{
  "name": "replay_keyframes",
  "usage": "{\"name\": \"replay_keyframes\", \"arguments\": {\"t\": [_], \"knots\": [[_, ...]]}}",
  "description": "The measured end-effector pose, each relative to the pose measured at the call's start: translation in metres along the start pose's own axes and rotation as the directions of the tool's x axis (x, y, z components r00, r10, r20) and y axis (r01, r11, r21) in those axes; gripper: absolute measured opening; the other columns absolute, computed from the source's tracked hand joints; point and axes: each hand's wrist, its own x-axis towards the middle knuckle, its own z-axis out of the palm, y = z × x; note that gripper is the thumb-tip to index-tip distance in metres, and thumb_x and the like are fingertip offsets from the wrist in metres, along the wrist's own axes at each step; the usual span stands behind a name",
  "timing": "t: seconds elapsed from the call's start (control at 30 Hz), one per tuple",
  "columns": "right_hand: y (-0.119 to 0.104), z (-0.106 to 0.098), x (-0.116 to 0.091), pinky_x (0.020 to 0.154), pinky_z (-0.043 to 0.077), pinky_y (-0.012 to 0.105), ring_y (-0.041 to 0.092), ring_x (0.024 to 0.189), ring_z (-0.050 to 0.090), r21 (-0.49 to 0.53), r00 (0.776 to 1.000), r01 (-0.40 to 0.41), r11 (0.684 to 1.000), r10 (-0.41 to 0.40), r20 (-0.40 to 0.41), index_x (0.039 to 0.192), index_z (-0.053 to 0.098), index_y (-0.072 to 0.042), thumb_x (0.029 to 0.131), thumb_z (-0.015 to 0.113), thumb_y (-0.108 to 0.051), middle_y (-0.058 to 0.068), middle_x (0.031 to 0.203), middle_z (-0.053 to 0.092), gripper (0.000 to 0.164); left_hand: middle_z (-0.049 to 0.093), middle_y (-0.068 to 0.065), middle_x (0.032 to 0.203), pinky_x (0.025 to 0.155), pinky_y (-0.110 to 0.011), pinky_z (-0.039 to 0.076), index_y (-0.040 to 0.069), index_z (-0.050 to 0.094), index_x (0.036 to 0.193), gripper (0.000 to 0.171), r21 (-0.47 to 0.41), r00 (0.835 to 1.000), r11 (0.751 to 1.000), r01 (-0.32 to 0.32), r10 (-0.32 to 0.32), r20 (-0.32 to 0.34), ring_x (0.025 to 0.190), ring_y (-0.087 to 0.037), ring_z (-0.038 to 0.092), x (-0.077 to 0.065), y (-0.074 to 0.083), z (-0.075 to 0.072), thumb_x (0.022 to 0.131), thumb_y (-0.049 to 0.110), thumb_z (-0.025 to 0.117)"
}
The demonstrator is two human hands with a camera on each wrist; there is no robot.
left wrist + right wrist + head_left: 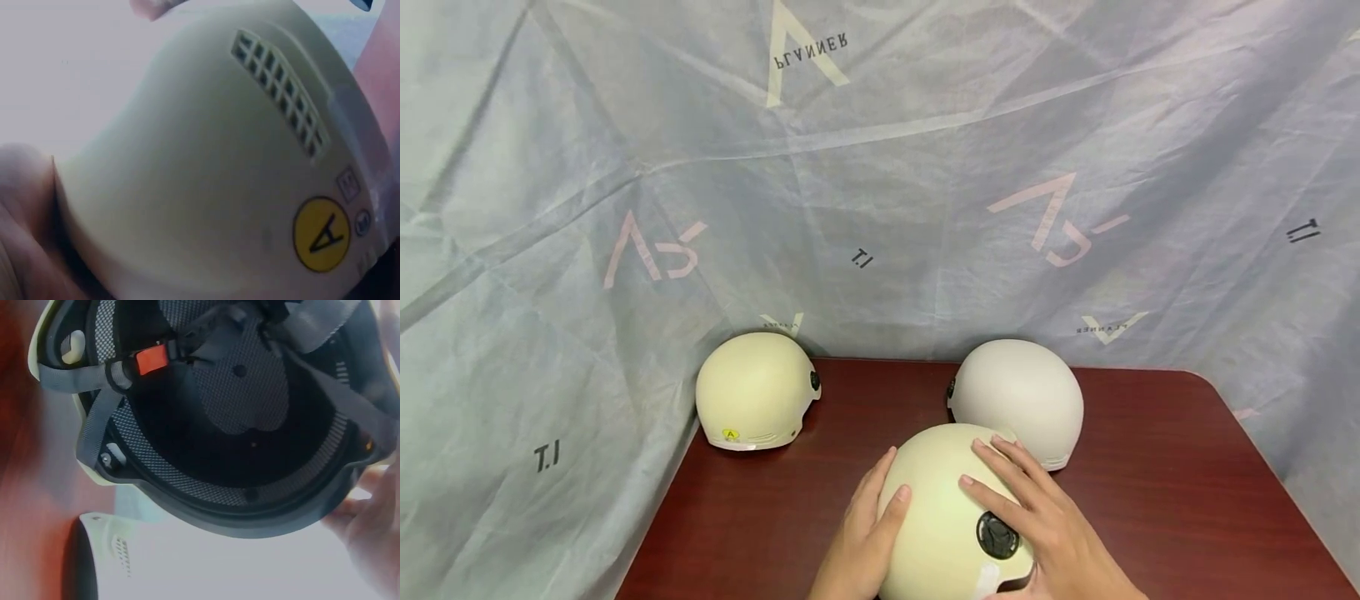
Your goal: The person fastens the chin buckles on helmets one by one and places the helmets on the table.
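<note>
Both hands hold a cream helmet (932, 508) at the front of the table, tilted so a round black side fitting faces up. My left hand (859, 537) grips its left side, thumb and fingers on the shell. Over its right side spread the fingers of my right hand (1051, 525), the thumb low near the rim. A vent grille (278, 90) and a round yellow "A" sticker (321, 234) show in the left wrist view. In the right wrist view, the helmet's black lining (181, 450) faces the camera, with grey straps and an orange-red buckle piece (151, 359).
Another cream helmet (756, 392) stands at the table's back left. A white helmet (1018, 396) stands at the back right, close behind the held one. The dark red table (1180, 500) meets a grey printed cloth (910, 192) at its back and left.
</note>
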Motion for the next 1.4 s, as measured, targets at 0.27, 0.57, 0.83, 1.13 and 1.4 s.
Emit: {"name": "replay_keyframes", "arguments": {"t": [0.27, 0.57, 0.83, 1.13, 1.4], "knots": [[0.001, -0.007, -0.005, 0.133, 0.023, 0.036, 0.036, 0.150, 0.046, -0.014, 0.999, -0.053, 0.998, 0.053, 0.002, 0.135, 0.069, 0.000, 0.091, 0.054, -0.084, 0.028, 0.148, 0.059, 0.097, 0.042, -0.001, 0.168, 0.121, -0.070, 0.030, 0.038, 0.038, 0.163, 0.054, 0.013, 1.000, 1.000, 0.001, -0.001, 0.017, 0.157, -0.032, 0.036, 0.003, 0.005, 0.000, 0.111, 0.054, 0.042], [0.010, -0.004, -0.020, 0.132, 0.023, 0.033, 0.035, 0.148, 0.047, 0.062, 0.994, -0.111, 0.992, 0.112, -0.004, 0.137, 0.065, 0.005, 0.086, 0.064, -0.083, 0.029, 0.149, 0.057, 0.102, 0.057, -0.013, 0.154, 0.121, -0.049, 0.040, 0.009, 0.058, 0.150, 0.048, -0.131, 0.999, 0.991, -0.026, 0.023, -0.028, 0.148, -0.035, 0.047, 0.016, -0.013, 0.004, 0.115, 0.037, 0.041], [0.012, -0.004, -0.029, 0.132, 0.020, 0.032, 0.034, 0.151, 0.043, 0.117, 0.986, -0.164, 0.980, 0.163, 0.017, 0.139, 0.064, 0.006, 0.085, 0.068, -0.079, 0.030, 0.151, 0.055, 0.100, 0.050, -0.004, 0.157, 0.119, -0.050, 0.039, 0.030, 0.054, 0.154, 0.043, -0.159, 0.999, 0.987, -0.023, 0.027, 0.024, 0.149, -0.031, 0.044, 0.019, -0.020, 0.007, 0.113, 0.039, 0.046], [0.014, -0.015, -0.042, 0.128, 0.018, 0.020, 0.028, 0.155, 0.037, 0.189, 0.961, -0.266, 0.945, 0.245, 0.129, 0.146, 0.057, 0.006, 0.081, 0.079, -0.073, 0.028, 0.158, 0.047, 0.104, 0.020, 0.002, 0.177, 0.113, -0.075, 0.036, 0.042, 0.018, 0.169, 0.093, 0.037, 0.951, 0.967, -0.250, 0.238, 0.198, 0.163, -0.034, 0.026, 0.018, -0.034, -0.006, 0.093, 0.065, 0.068], [0.014, -0.020, -0.049, 0.122, 0.019, 0.014, 0.024, 0.155, 0.035, 0.192, 0.942, -0.311, 0.931, 0.274, 0.195, 0.150, 0.052, 0.006, 0.075, 0.088, -0.067, 0.028, 0.160, 0.043, 0.111, 0.021, -0.001, 0.177, 0.111, -0.055, 0.051, 0.039, 0.022, 0.169, 0.116, 0.185, 0.890, 0.891, -0.414, 0.353, 0.289, 0.158, -0.032, 0.037, 0.019, -0.030, -0.014, 0.076, 0.077, 0.080]]}}
